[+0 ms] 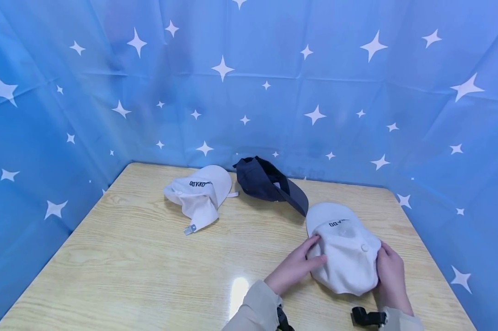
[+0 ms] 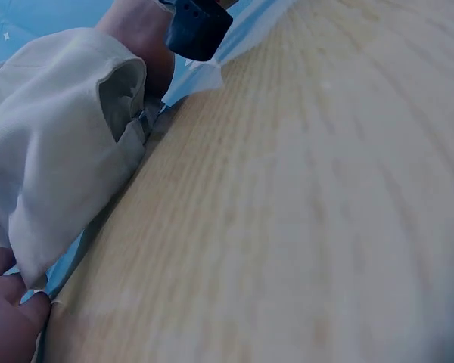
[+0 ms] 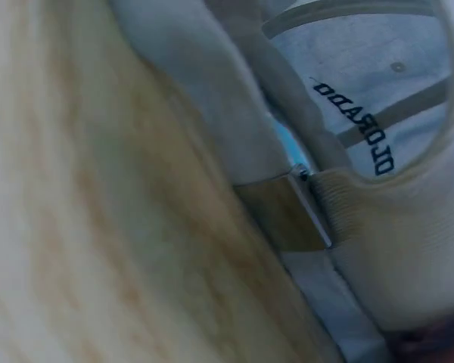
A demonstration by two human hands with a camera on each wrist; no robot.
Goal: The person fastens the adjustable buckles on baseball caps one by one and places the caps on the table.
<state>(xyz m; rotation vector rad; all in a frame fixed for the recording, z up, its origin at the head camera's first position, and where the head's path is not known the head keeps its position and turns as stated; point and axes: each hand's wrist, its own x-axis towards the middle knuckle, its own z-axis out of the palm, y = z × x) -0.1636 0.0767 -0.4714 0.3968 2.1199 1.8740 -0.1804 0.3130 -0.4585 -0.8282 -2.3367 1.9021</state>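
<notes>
A white baseball cap (image 1: 348,257) with dark lettering sits at the right of the table, its brim pointing away from me. My left hand (image 1: 296,269) grips its left side, thumb on the crown; in the left wrist view that hand's fingers (image 2: 11,325) are at the cap's lower edge. On the other side my right hand (image 1: 391,276) holds the rim, its fingertips partly hidden behind the cloth. The right wrist view shows the cap's back strap, fastened through a metal buckle (image 3: 287,212), below the rear opening.
A second white cap (image 1: 199,191) lies at the back left, its strap undone with a metal clasp (image 1: 189,229) at one end. Beside it a navy cap (image 1: 259,181) is tipped on its side. Blue star-printed cloth (image 1: 249,96) encloses the wooden table (image 1: 128,257).
</notes>
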